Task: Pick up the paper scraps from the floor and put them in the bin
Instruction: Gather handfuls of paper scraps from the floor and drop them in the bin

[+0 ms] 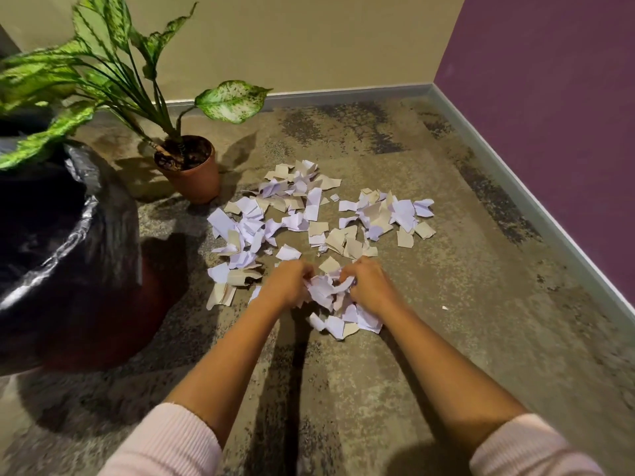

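Scraps [309,214] of paper lie strewn on the floor [464,304] just ahead; left hand [288,281] and right hand [369,283] curl round a gathered bunch [326,292] between them. To the left stands the bin [113,235], nearer the left hand.

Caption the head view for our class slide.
Left hand and right hand bunch paper scraps on carpet near a lined bin.
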Available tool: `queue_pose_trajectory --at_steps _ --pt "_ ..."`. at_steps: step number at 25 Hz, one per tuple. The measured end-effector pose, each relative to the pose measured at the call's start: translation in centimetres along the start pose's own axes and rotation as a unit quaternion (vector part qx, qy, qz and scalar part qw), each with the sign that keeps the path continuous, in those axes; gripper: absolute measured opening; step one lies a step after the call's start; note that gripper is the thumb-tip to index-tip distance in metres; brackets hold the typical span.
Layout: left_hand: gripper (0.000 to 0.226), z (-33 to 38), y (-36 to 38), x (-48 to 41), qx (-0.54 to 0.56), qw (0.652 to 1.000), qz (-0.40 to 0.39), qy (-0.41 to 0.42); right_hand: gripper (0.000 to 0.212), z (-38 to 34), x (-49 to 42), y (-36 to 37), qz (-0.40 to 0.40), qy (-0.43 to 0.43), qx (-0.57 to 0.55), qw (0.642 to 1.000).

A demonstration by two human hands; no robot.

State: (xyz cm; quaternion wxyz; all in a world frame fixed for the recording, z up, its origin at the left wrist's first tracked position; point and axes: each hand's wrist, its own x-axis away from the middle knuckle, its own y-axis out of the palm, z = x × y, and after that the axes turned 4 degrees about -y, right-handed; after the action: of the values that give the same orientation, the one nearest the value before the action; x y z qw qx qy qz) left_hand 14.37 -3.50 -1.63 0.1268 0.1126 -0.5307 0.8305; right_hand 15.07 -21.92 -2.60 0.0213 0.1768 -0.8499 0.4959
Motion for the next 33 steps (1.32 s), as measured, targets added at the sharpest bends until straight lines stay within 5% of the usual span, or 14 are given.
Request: queue_pose_trajectory --at_steps 5,16,27,33 --pt "0.010 -1.4 -3.9 2.2 0.093 0.993 0.058 -0.034 0.024 -2.5 0.9 -2.1 0.064 0.048 -0.102 0.992" --pt "0.007 -0.5 -11.6 8.2 0.299 0.934 0.193 -0.028 0.024 -11.0 3.0 -7.0 0.135 0.063 -0.330 0.932" --pt "0.008 -3.4 -24.0 15.9 0.379 0.860 0.341 -0.005 0.024 -26.5 1.9 -10.1 0.143 -0.081 -0.444 0.881" --pt "0.013 -12.1 -28.6 21.4 0.338 0.848 0.397 -0.094 0.029 -36.9 0.7 -7.7 0.111 -0.208 -0.393 0.889"
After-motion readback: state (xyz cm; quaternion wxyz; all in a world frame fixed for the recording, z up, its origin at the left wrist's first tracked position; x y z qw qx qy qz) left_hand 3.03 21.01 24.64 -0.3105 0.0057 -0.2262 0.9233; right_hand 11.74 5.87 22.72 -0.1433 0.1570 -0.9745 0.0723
